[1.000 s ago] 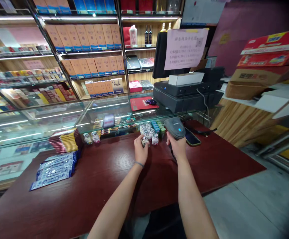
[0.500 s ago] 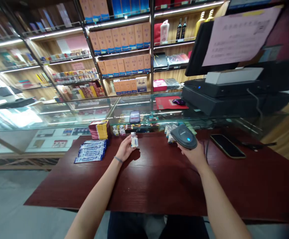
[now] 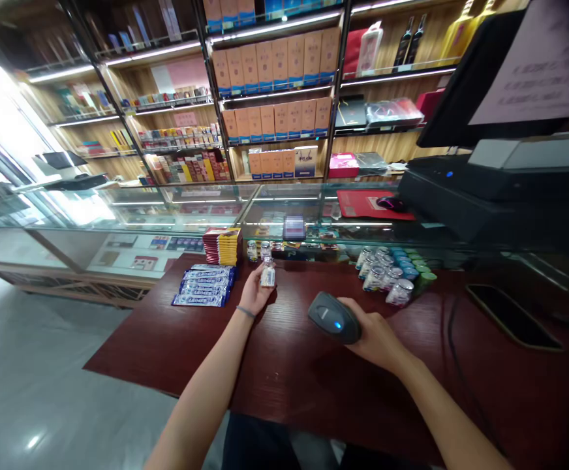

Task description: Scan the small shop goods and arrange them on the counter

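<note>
My left hand [image 3: 255,292] is closed around a small bottle [image 3: 267,277] with a silver cap, its barcode label facing me. The bottle is held upright near the back of the dark red table. In my right hand [image 3: 375,333] is a grey barcode scanner [image 3: 334,318] with a lit blue light, its head pointing left toward the bottle. Two similar small bottles [image 3: 259,250] stand behind my left hand. Beyond my right hand, several capped bottles [image 3: 383,274] stand grouped in rows, with blue and green tubes [image 3: 414,264] beside them.
Blue-and-white packets [image 3: 203,287] lie spread at the left, before a stack of red and yellow packs [image 3: 222,247]. A phone [image 3: 512,316] and a black cable [image 3: 453,339] lie at the right. A glass counter [image 3: 284,196] borders the back, with a monitor [image 3: 461,98] at right.
The scanner in my right hand has moved left and nearer to me, uncovering the grouped bottles and tubes. My left hand still holds the small bottle. The view has turned somewhat left.
</note>
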`<state>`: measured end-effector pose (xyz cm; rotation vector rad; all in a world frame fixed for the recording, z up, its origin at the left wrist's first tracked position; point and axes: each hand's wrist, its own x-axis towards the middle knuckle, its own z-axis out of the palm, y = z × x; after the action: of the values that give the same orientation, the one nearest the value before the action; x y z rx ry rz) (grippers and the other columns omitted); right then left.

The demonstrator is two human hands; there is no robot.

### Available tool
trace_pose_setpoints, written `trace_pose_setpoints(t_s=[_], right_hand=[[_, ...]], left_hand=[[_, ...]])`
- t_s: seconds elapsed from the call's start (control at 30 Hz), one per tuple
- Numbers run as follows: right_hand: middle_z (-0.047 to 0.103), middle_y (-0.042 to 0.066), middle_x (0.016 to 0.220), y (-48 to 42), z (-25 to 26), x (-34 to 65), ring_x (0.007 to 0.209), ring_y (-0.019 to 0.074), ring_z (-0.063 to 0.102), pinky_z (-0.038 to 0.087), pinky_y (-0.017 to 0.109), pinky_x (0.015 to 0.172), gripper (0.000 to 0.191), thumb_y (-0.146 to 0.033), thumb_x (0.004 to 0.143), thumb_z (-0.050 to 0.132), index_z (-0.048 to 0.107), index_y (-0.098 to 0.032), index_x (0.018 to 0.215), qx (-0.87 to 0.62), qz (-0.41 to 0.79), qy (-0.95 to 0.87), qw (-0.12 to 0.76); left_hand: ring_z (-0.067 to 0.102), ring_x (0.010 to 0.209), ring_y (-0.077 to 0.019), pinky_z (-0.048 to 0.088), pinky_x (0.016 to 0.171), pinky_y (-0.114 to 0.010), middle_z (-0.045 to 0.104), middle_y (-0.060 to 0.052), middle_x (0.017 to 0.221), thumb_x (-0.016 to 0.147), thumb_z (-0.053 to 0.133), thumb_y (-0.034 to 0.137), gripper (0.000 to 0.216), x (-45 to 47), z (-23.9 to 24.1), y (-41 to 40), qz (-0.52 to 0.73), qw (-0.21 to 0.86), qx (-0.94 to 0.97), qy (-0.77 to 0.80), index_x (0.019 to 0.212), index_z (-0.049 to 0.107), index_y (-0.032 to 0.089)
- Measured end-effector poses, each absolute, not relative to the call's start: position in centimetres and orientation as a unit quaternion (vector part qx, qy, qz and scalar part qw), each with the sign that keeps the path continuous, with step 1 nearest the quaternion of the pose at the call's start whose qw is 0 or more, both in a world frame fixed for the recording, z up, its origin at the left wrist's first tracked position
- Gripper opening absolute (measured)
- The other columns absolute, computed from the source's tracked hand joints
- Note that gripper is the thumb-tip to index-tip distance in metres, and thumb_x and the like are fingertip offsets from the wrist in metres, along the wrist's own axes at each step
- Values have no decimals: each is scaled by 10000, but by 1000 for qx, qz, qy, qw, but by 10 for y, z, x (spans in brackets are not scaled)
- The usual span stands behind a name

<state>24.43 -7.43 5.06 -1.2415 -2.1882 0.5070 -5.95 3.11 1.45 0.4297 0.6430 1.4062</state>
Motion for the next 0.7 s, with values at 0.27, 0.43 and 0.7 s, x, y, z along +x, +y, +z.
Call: trace_pose_setpoints(t_s=[0.27, 0.43, 0.7], right_hand=[[753, -4, 770, -74, 46, 243, 703, 274, 766, 374, 254, 554, 300, -202, 753, 620, 539, -279, 1031, -446, 175, -847, 230], [762, -4, 844, -74, 47, 245, 746, 270, 777, 420, 262, 597, 377, -232, 775, 617, 520, -285, 1135, -453, 193, -833, 252], [772, -2, 874, -72, 46, 251, 764, 267, 780, 456, 265, 611, 429, -212, 781, 606, 521, -294, 1194, -457, 201, -820, 280]], left_hand=[[698, 856, -154, 562, 697, -237, 745, -98, 1101, 871, 676, 216, 346, -58, 10, 35, 637, 677, 212, 301, 1213, 664, 165], [694, 841, -137, 566, 710, -249, 745, -69, 1125, 891, 640, 231, 339, -60, 12, 34, 635, 687, 198, 291, 1225, 663, 183], [677, 1111, -197, 538, 909, -298, 707, -69, 1249, 825, 794, 247, 612, -71, 11, 37, 715, 519, 280, 374, 1392, 564, 245]])
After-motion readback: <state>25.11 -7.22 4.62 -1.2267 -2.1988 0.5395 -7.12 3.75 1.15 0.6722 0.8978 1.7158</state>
